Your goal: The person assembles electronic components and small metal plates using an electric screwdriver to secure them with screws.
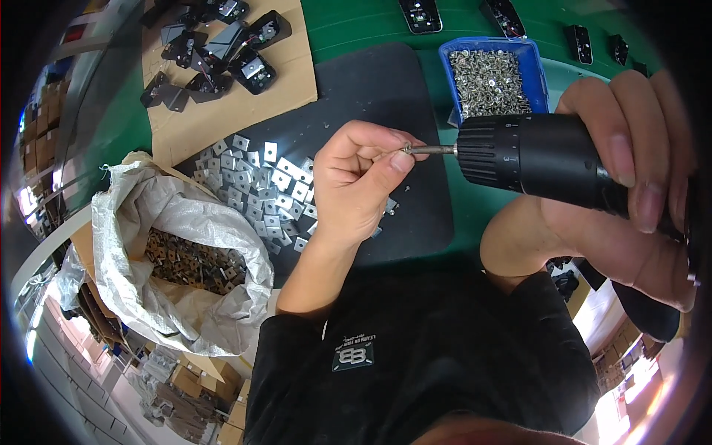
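The right grip (630, 141) clasps a drill (534, 152), likely heavy, best held round its body. The left grip (356, 174) pinches what seems a screw (406, 149) at the bit's (436, 150) tip, probably light, slippery, best held by its sides.

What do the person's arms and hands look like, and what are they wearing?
The left hand and right hand show no gloves. The forearms are bare below short black sleeves, part of a black shirt with a small chest emblem.

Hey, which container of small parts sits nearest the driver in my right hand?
The blue bin filled with screws, just beyond the black driver; the white sack is farther off, at the left.
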Available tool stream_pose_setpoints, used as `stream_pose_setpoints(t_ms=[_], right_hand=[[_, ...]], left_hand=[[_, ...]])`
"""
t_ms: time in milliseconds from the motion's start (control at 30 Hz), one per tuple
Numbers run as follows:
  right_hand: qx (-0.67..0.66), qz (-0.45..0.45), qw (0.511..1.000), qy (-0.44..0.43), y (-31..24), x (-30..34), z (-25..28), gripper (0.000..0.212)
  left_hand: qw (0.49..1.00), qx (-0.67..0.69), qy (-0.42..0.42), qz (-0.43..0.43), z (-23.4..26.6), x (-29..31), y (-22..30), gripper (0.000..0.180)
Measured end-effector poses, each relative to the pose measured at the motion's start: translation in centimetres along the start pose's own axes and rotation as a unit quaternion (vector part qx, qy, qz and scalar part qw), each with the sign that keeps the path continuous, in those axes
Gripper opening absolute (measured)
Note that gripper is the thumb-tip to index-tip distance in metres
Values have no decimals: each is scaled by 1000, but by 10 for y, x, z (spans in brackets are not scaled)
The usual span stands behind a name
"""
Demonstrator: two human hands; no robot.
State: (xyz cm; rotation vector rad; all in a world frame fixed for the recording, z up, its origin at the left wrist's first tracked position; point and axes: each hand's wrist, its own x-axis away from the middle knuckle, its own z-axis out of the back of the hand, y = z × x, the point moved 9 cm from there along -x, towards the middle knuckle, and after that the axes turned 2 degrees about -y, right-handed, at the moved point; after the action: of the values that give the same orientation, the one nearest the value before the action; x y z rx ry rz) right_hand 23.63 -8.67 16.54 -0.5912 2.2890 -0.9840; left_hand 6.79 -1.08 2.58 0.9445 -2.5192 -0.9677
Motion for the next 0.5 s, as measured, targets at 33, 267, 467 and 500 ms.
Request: stream_pose_setpoints(t_ms=[33, 267, 467, 500], right_hand=[[1, -1, 1000, -1, 0, 0, 0, 42], [11, -3, 1000, -9, 4, -1, 4, 43], [19, -5, 1000, -18, 11, -1, 0, 44], [20, -6, 1000, -19, 10, 0, 0, 45]], left_hand=[[1000, 1, 0, -1, 0, 0, 1, 16], [999, 33, -5, 17, 0, -1, -3, 12], [998, 39, -19, 38, 1, -1, -7, 12], [999, 37, -19, 33, 1, -1, -6, 11]])
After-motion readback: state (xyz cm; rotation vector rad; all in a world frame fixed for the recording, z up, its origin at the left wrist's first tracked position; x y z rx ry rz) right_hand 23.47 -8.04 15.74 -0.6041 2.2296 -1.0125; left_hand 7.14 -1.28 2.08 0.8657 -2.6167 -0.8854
